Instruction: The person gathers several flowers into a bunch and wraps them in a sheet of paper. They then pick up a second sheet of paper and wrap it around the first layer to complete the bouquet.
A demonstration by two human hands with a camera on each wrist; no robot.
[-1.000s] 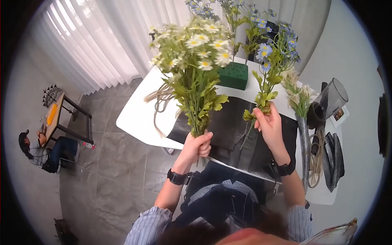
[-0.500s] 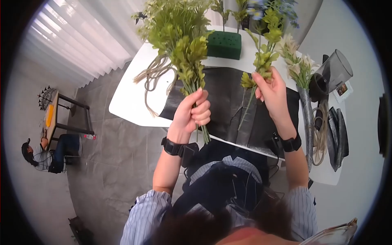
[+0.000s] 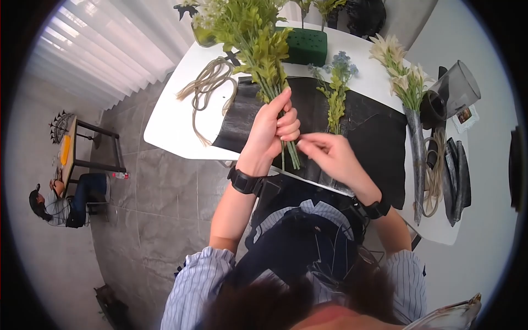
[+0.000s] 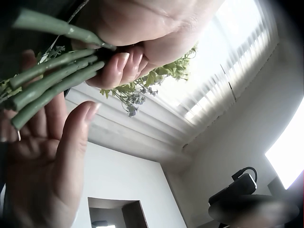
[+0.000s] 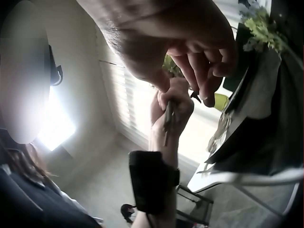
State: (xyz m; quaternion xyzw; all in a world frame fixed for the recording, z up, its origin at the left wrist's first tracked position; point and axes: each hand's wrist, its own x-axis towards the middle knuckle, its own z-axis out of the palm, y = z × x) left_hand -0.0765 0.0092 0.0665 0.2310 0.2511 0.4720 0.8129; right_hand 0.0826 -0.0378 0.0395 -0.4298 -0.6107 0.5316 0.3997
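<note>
My left hand grips a bunch of white daisies round its green stems, blossoms up and partly cut off by the top of the head view. Bare stem ends stick out below that fist. Close beside them is my right hand, its fingers loosely bent with nothing between them in the right wrist view. A blue-flowered stem lies on the black sheet just beyond the right hand, its lower end hidden by that hand.
Tan cord lies on the white table at left, and a green foam block stands at the back. On the right are wrapped lilies, a clear vase, more cord and dark rolls. A person sits far left.
My right hand has let go of the blue-flowered stem, which now lies on the black sheet. That hand has come left to the daisy stems, still gripped in my left hand.
</note>
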